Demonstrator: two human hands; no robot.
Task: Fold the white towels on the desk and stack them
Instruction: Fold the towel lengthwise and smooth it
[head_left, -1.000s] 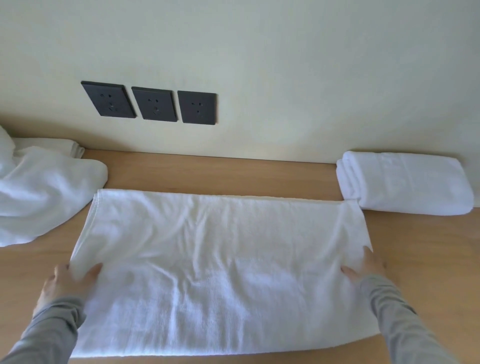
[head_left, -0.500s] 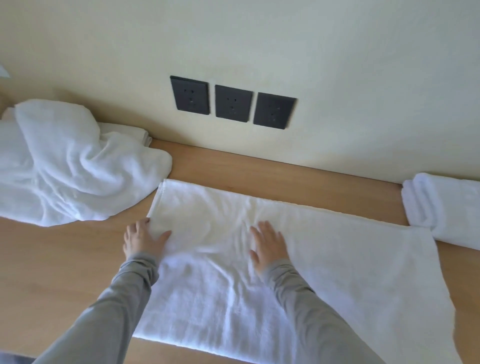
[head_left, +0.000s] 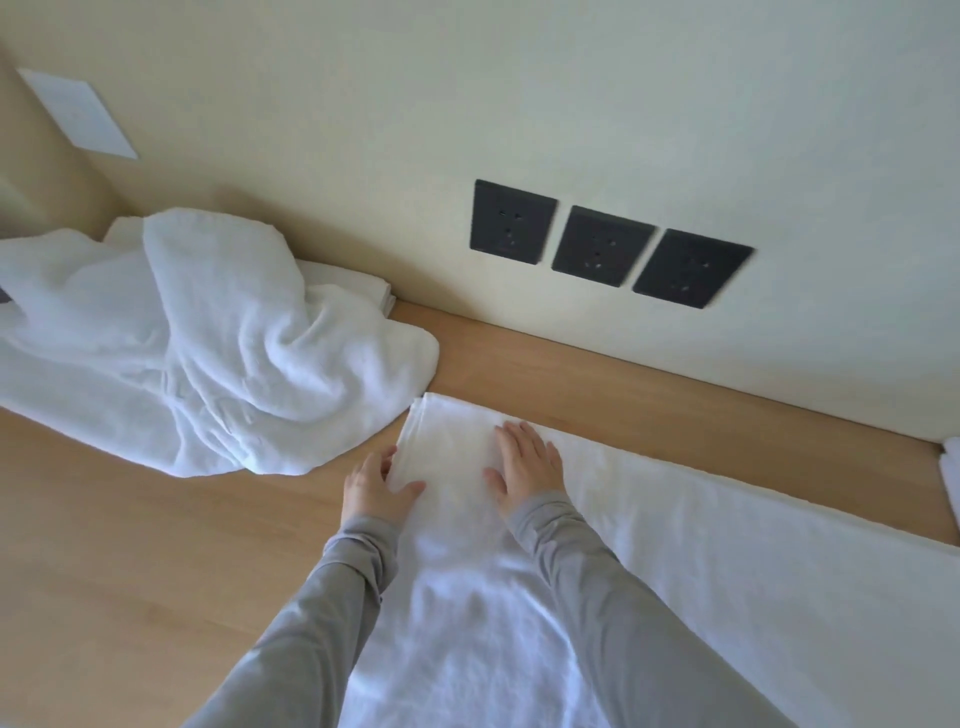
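A white towel (head_left: 727, 571) lies spread flat on the wooden desk (head_left: 130, 571), running from the centre to the lower right. My left hand (head_left: 376, 488) holds its left edge near the far corner, thumb on top and fingertips tucked at the edge. My right hand (head_left: 527, 462) rests flat on the towel just to the right, fingers straight, pressing it down. A crumpled heap of white towels (head_left: 208, 353) lies at the left. A sliver of a folded white towel (head_left: 953, 478) shows at the right edge.
A thin folded towel (head_left: 363, 283) lies under the heap against the wall. Three dark wall sockets (head_left: 602, 244) sit above the desk's back edge. A white wall plate (head_left: 78, 111) is at the upper left. Bare wood shows at the lower left.
The view swung left. My right hand came off the towel's right end and moved onto its left part beside my left hand; both hands have slid toward the far left corner.
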